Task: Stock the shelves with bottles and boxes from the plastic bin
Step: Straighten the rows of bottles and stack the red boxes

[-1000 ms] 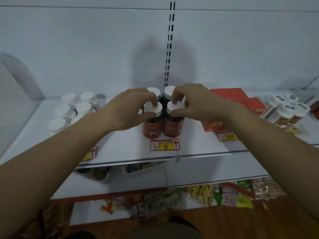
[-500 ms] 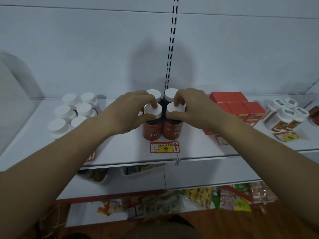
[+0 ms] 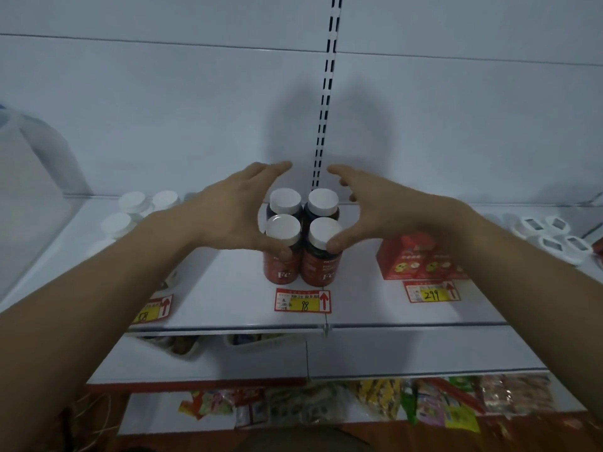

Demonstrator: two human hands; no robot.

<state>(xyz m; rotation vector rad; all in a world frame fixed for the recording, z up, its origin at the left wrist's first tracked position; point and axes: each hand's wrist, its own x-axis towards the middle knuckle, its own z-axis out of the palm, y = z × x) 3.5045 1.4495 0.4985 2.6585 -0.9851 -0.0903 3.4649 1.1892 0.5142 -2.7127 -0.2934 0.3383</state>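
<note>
Several dark bottles with red labels and white caps point(image 3: 301, 236) stand in a tight square on the white shelf point(image 3: 228, 305), behind a price tag marked 98 point(image 3: 302, 301). My left hand point(image 3: 231, 213) is spread on the left of the group, its thumb touching the front left bottle point(image 3: 282, 252). On the right, my right hand point(image 3: 375, 210) is spread too, thumb against the front right bottle point(image 3: 321, 256). The fingers of both hands are extended above and beside the caps. The plastic bin is out of view.
White-capped bottles point(image 3: 130, 210) stand at the left of the shelf, red boxes point(image 3: 417, 256) with a 299 tag to the right, and white jars point(image 3: 551, 233) further right. Lower shelves hold trays point(image 3: 261, 342) and colourful packets point(image 3: 375, 399). A slotted upright point(image 3: 326, 93) runs up the back wall.
Both hands have let go of the front bottle caps and opened outward, fingers spreading away from the group. The view has moved closer to the shelf.
</note>
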